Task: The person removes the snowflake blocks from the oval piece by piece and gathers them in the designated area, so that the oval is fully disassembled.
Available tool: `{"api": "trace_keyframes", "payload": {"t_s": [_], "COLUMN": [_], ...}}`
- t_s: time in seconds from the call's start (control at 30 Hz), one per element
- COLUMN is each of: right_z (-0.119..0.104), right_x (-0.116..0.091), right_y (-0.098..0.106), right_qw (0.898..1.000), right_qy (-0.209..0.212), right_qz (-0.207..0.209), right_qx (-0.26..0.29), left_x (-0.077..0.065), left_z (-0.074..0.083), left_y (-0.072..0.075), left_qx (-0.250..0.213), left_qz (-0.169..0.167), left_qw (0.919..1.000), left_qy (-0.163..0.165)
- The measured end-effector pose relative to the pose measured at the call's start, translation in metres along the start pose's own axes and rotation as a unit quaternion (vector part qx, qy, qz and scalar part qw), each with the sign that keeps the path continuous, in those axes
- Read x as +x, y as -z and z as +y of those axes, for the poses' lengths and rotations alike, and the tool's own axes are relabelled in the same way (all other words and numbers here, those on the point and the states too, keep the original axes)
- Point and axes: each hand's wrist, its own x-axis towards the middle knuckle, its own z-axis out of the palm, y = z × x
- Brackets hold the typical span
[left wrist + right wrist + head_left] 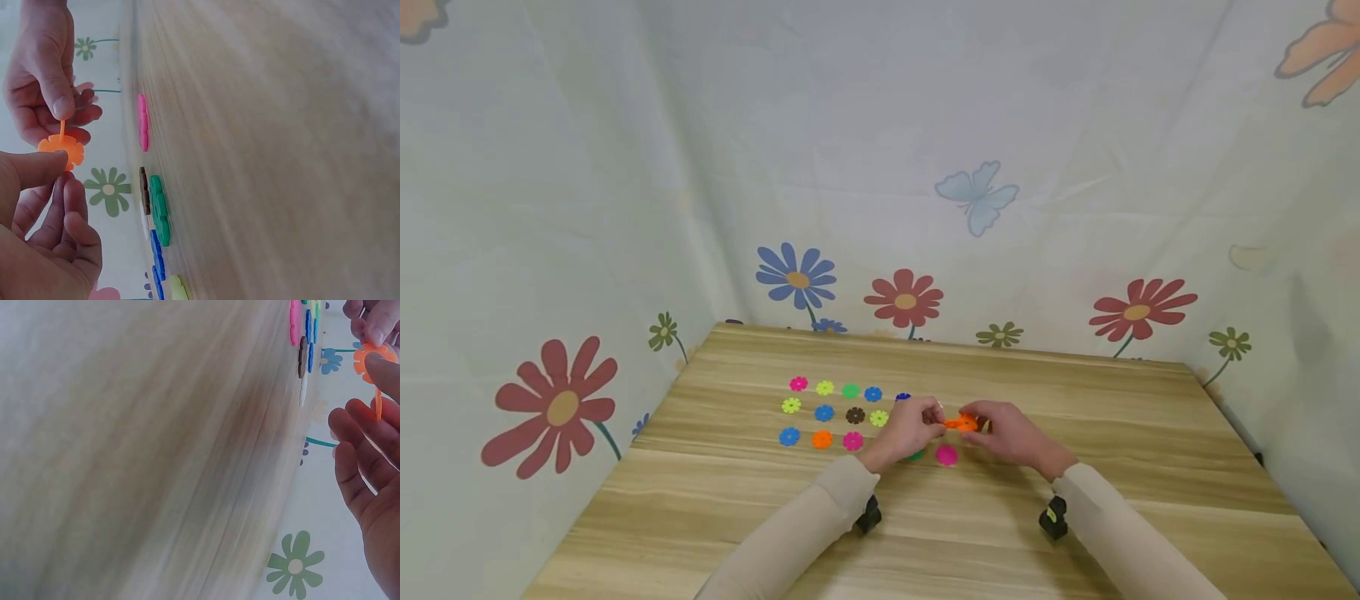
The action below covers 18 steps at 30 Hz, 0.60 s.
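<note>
Two orange notched flower-shaped discs are held in the air between my hands, above the table. One disc faces the left wrist view; the other appears edge-on and meets it at roughly a right angle. My left hand pinches the face-on disc between thumb and fingers. From the opposite side my right hand grips the edge-on disc. Fingers cover part of both discs, so how deep the joint sits cannot be seen. Below the hands lies a pink disc.
Loose flower discs lie flat in rough rows on the wooden table, among them a blue disc, an orange disc and a brown disc. My left hand hides some. A flower-printed cloth hangs behind the table.
</note>
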Motion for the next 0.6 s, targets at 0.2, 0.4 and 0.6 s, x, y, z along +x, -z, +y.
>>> {"api": "trace_keyframes", "payload": {"t_s": [0.2, 0.4, 0.6], "right_z": [-0.0018, -0.0043, -0.0058], "right_x": [0.0020, 0.0043, 0.0064], "right_y": [-0.0005, -0.0010, -0.0015], "right_qw": [1.000, 0.999, 0.999], "right_qy": [0.015, 0.029, 0.037], "right_qz": [-0.016, -0.016, -0.006], "right_qx": [0.001, 0.007, -0.001], "left_x": [-0.0001, 0.0003, 0.0012], "left_z": [-0.0001, 0.0028, 0.0035], "left_y": [-0.0011, -0.0009, -0.0007], "left_qx": [0.007, 0.006, 0.010], "left_qz": [-0.006, -0.003, 0.002], "left_qw": [1.0000, 0.9999, 0.9997], "left_qy": [-0.003, -0.008, -0.020]}}
